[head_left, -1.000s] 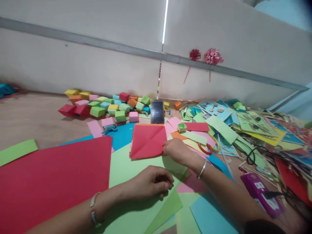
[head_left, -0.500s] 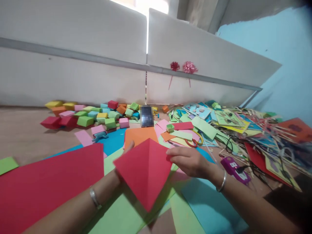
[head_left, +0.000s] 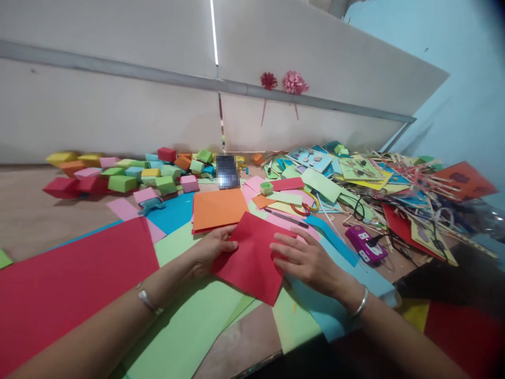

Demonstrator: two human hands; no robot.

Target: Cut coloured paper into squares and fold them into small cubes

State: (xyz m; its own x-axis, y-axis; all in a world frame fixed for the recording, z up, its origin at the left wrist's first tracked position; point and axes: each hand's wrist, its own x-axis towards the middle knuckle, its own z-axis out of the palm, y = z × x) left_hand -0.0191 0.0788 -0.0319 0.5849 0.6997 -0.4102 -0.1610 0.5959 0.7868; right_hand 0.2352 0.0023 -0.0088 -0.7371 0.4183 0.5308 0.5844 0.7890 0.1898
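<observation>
A square red sheet (head_left: 254, 260) is held up at the centre, turned at an angle. My left hand (head_left: 215, 247) pinches its left edge, thumb on top. On the right side, my right hand (head_left: 300, 258) lies against the sheet with its fingers spread apart. Just behind the sheet is a stack of orange and red paper (head_left: 219, 206). Light green paper (head_left: 185, 310) lies underneath, and a large red sheet (head_left: 87, 284) is at the left.
Small coloured paper boxes (head_left: 122, 183) crowd the back left. A dark phone (head_left: 228, 171) stands at the back middle. Scissors (head_left: 311, 202), a pen (head_left: 286, 217), a purple power strip (head_left: 365, 245) and a heap of sticks and cards (head_left: 363, 173) are on the right.
The red sheet has turned and its centre crease looks flatter. My left thumb now rests on top, and my right fingers have spread over the right side. The camera view has shifted.
</observation>
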